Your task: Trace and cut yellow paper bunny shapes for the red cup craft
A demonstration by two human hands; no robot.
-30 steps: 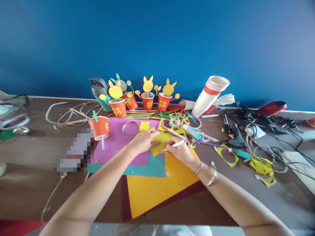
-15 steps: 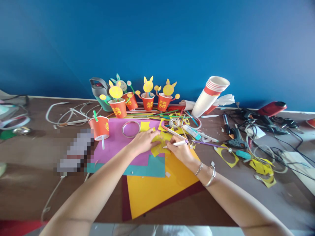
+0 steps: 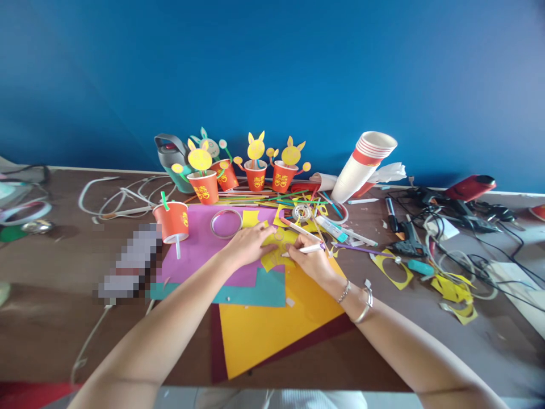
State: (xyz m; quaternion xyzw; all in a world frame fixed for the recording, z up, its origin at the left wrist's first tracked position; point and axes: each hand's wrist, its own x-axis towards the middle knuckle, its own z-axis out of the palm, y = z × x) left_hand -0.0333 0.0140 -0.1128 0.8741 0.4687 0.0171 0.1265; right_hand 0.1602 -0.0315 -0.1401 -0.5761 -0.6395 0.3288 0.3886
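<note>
My right hand is closed around a white marker pen, its tip at a small piece of yellow paper. Faint outlines show on that piece. Fingers spread, my left hand lies flat and presses the yellow paper's left side. Underneath are a purple sheet, a teal sheet and a larger orange-yellow sheet. A roll of tape lies on the purple sheet beside my left hand. An orange-capped pen lies just above my right hand.
Red paper cups with rabbit-faced paper figures stand along the blue wall. A tilted stack of paper cups leans right of them. Glue guns, cables and cut yellow scraps crowd the right. One red cup with straws stands left.
</note>
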